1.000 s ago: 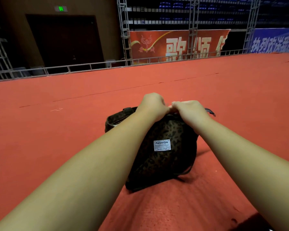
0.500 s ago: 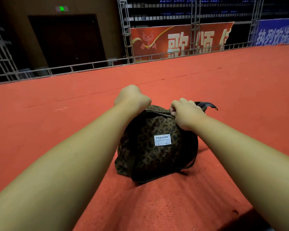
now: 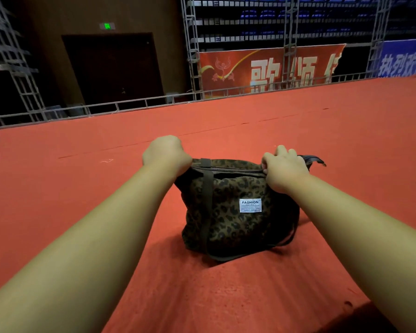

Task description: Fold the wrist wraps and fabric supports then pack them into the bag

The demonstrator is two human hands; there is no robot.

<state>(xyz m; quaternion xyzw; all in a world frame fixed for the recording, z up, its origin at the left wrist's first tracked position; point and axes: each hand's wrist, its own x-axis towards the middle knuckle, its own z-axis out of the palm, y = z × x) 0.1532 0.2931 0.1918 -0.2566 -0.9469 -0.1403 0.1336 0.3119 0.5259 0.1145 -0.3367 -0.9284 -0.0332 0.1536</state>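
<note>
A leopard-print bag (image 3: 231, 212) with a white FASHION label stands upright on the red carpet in front of me. My left hand (image 3: 165, 153) grips the left end of the bag's top edge, fingers curled over it. At the right end of the top, by the zip line, my right hand (image 3: 283, 168) pinches the fabric. The zip line runs straight between the two hands and looks closed. A dark strap (image 3: 314, 160) pokes out behind my right hand. No wrist wraps or fabric supports show outside the bag.
Red carpet (image 3: 82, 188) spreads all around the bag. A low metal rail (image 3: 130, 105) runs along the carpet's far edge, with scaffold towers, a red banner (image 3: 269, 68) and a dark door (image 3: 113, 68) behind it.
My hands, together at the middle of the bag's top a second ago, have drawn apart. The left hand slid to the left end, and the top now lies stretched flat between them.
</note>
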